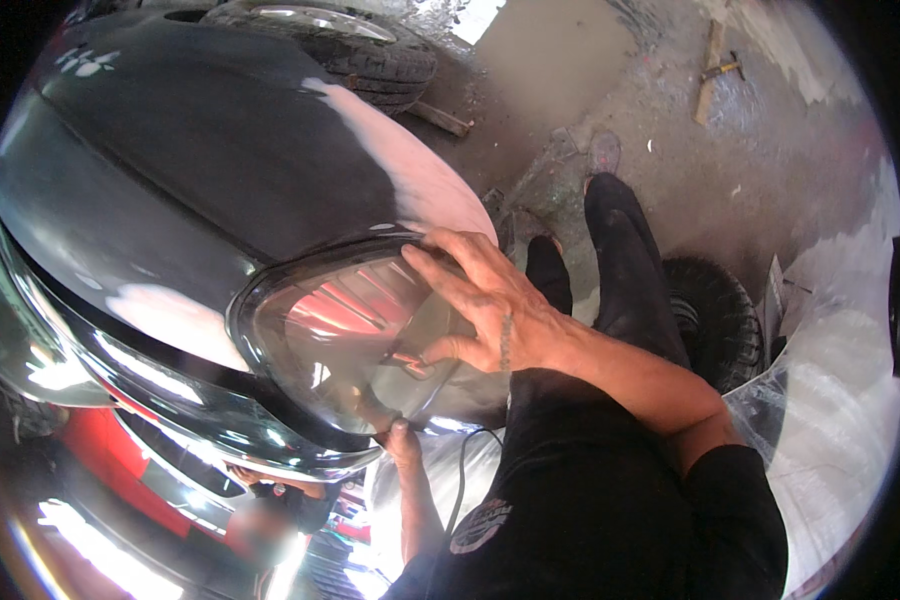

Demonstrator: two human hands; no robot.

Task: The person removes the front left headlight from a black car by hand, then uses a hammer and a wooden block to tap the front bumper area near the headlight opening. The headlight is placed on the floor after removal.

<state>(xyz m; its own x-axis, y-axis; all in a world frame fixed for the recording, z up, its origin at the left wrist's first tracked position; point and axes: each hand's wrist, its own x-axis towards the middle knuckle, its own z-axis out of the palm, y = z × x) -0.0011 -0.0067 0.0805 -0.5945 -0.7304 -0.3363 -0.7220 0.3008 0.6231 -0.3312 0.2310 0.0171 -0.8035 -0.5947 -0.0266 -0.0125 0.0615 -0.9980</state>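
Black edging framed a glossy, curved car lamp (345, 325) between two bare hands.
The right hand (485, 305) lay spread and unclenched across its smooth lens; the left hand (403, 447) met the lower edge, its fingers mostly hidden, so its grip could not be told. Around the lamp ran dark grey bodywork (205, 140) with chalky pink patches (425, 160); beyond lay a ridged rubber tyre (395, 85).

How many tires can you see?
2 clear ones: a tire at the top, beyond the dark hood, and another tire right of the person's legs. A dark shape at far left might be another; more may be hidden.
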